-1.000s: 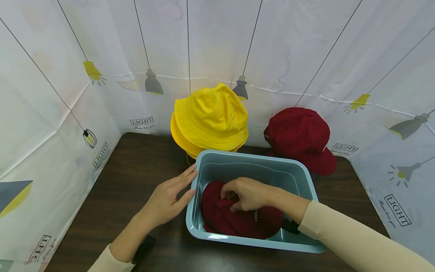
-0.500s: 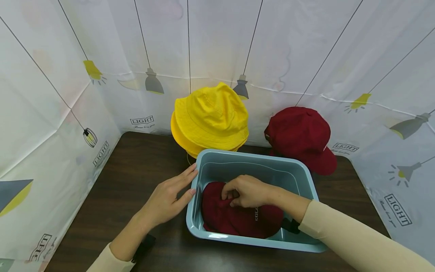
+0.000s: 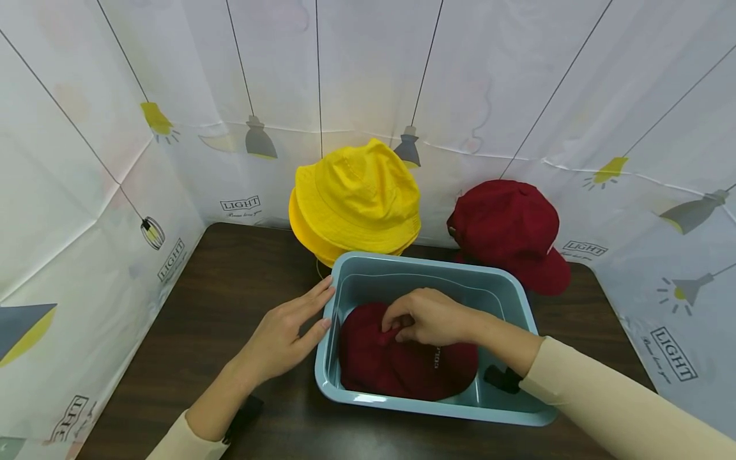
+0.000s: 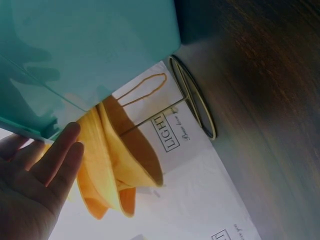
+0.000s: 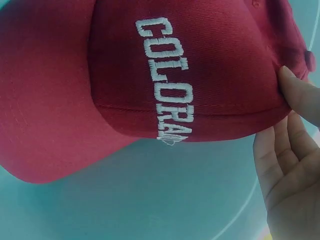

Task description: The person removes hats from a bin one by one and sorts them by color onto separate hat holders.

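Observation:
A dark red baseball cap (image 3: 402, 364) with white stitched lettering is inside a blue-grey plastic tub (image 3: 437, 415). My right hand (image 3: 428, 316) pinches its crown between thumb and fingers. The right wrist view shows the thumb on the crown near the top button, with the other fingers behind the fabric. Straight fingers of my left hand (image 3: 287, 335) touch the tub's left rim from outside. Seen from the left wrist, that hand (image 4: 35, 185) lies along the tub wall (image 4: 100, 45) with fingers extended.
Behind the tub, stacked yellow bucket hats (image 3: 356, 198) sit on a wire stand (image 4: 195, 100). To their right is another dark red cap (image 3: 506, 230). A printed curtain (image 3: 190, 64) backs the dark wooden table (image 3: 253, 255).
My right hand has moved slightly up and to the right, with the cap's crown shifting with it. The left hand stays on the rim.

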The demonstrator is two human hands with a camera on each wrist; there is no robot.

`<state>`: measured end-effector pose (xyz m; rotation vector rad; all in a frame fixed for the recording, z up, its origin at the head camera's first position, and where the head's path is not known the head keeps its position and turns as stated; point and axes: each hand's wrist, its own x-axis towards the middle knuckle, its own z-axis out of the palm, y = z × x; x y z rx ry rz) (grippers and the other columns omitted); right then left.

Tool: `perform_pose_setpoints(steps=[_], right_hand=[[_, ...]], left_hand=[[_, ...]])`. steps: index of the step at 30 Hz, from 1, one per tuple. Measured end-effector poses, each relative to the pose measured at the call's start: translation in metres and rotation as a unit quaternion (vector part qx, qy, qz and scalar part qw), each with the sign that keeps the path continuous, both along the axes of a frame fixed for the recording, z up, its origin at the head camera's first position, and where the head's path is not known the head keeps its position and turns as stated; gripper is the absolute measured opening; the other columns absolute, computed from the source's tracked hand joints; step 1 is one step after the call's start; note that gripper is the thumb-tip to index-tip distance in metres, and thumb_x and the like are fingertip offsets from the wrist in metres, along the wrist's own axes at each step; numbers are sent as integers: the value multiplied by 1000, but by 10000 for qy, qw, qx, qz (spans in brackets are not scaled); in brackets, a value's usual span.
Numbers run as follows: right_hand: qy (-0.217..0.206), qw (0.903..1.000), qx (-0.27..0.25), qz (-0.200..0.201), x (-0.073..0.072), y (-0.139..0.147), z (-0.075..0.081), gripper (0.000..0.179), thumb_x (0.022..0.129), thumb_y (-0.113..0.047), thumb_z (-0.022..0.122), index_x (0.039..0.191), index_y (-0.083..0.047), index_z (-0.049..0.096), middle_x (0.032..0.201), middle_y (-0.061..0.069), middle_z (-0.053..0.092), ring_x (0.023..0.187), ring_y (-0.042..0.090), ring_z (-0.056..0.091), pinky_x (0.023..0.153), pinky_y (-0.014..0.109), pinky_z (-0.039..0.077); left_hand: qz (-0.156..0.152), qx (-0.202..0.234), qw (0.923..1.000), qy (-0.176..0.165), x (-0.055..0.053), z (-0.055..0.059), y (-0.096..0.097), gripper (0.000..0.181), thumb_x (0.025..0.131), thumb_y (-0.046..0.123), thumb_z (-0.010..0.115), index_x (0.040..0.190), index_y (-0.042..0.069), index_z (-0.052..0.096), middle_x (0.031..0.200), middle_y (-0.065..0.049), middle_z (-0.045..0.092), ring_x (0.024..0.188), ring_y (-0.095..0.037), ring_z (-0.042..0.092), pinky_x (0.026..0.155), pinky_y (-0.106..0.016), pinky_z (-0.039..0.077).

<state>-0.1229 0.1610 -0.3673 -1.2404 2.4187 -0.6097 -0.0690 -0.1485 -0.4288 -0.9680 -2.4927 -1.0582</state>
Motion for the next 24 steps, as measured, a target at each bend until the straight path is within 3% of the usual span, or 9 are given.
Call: perform_pose_setpoints(steps=[24], right_hand=[[250, 9983, -470, -243, 5, 22, 36, 27, 89, -2, 82, 110, -18, 79, 96, -13, 72, 81, 5, 60, 72, 26, 56]], left_hand=[[-8, 31, 10000, 72, 0, -3, 1, 55, 104, 20, 63, 155, 5, 51, 165, -4, 41, 142, -26, 52, 110, -51, 48]])
